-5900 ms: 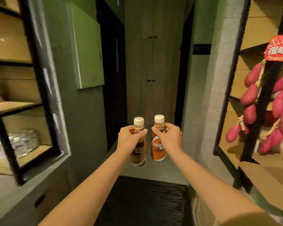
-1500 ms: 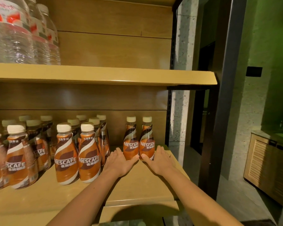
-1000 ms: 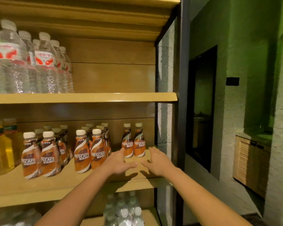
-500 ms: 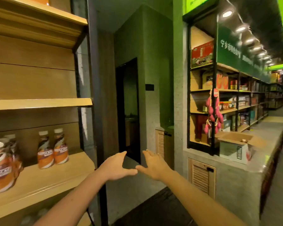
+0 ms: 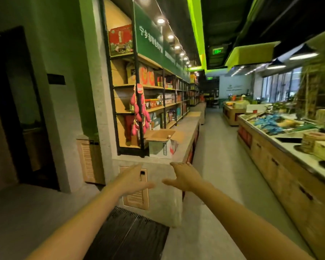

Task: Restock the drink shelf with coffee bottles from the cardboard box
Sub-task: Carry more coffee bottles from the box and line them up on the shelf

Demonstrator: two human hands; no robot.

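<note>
**Item: hands, between loads**

- Left hand (image 5: 131, 180): empty. Fingers straight, palm turned inward, held out ahead of us.
- Right hand (image 5: 184, 176): empty. Fingers straight, thumb out toward the left hand. The two are near each other but apart.

**Item: change noted**

- 1.5 s ago both our hands lay flat on the drink shelf, against two coffee bottles standing at its right end.
- Since then we have drawn back and turned right. The shelf and its bottles are now out of view, and we face down the aisle.
- Nothing left the shelf with us, so the two bottles stayed there.

**Item: box (image 5: 160, 145)**

- Cardboard, flaps open, standing on the grey ledge (image 5: 188, 128) below the wall shelving.
- It is just right of the hanging red sweet potatoes (image 5: 139, 113).
- It lies ahead of our hands and well apart from them.
- One bottle (image 5: 169, 136) shows its top above the rim. We cannot tell how many more are inside.

**Item: reading for the task**

- We judge one pair delivered and the walk back for the next load begun.
- At least one bottle remains to carry, so the restock is not finished.
- The next move calls for closing on the ledge and reaching down past the raised flaps.

**Item: other**

- Dark mat (image 5: 129, 235) on the floor beneath our arms.
- Produce counter (image 5: 289, 160) along the right of the aisle.
</note>
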